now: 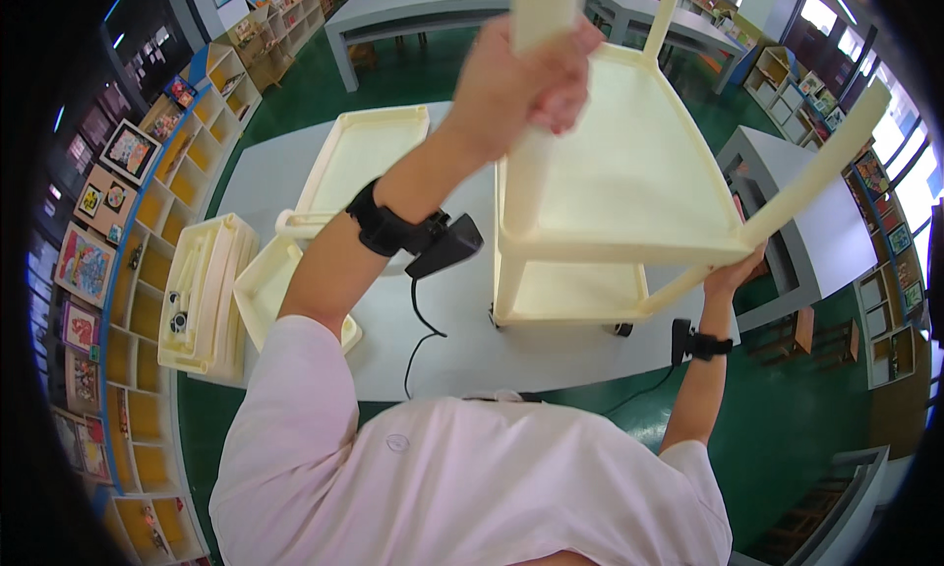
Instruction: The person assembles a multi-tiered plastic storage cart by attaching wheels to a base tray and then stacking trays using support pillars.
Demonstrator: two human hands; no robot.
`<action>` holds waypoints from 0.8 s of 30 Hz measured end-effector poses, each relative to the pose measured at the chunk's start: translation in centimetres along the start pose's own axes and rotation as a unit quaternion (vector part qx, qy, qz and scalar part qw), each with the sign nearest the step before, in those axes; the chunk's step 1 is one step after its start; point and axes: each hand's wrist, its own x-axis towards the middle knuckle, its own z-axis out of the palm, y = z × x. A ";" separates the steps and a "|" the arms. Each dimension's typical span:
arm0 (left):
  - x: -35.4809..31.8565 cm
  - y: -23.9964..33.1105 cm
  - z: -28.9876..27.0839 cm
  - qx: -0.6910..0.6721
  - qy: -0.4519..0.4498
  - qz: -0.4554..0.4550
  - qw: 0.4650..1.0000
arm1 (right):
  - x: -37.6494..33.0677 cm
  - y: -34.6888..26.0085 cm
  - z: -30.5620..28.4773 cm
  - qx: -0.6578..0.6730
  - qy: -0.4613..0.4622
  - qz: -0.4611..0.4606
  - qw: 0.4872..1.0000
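A cream plastic rolling cart [629, 163] with two tray tiers stands on the grey table in front of me. Small dark casters show under its lower tray [575, 291]. My left hand [526, 84] is wrapped round an upright post [531, 182] at the cart's near left corner, above the upper tray. Lower down, my right hand [733, 271] grips the near right corner, just below the upper tray; some of its fingers are hidden behind the plastic. Another post [826, 163] rises from that corner, and one [665, 15] stands at the far side.
Left of the cart, a cream tray [369, 153] lies on the grey table [442, 359]. A smaller tray [261, 291] is partly behind my left arm. Stacked trays [206, 291] hold posts and casters. Shelves [147, 369] line the left; another table [787, 222] stands right.
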 end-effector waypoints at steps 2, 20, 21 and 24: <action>-0.2 0.3 -1.0 -0.050 0.010 0.021 0.998 | 1.1 0.7 1.2 -0.016 0.012 -0.011 1.000; -23.9 -7.3 -9.5 0.499 0.074 0.099 0.858 | -11.8 5.0 6.9 -0.284 -0.019 -0.052 0.957; -28.0 -8.3 -12.4 0.571 0.126 0.057 0.809 | -10.8 5.5 4.9 -0.302 -0.016 -0.090 0.949; -39.9 -9.3 -19.4 0.548 0.373 -0.138 0.736 | -8.7 5.6 2.0 -0.298 0.009 -0.108 0.948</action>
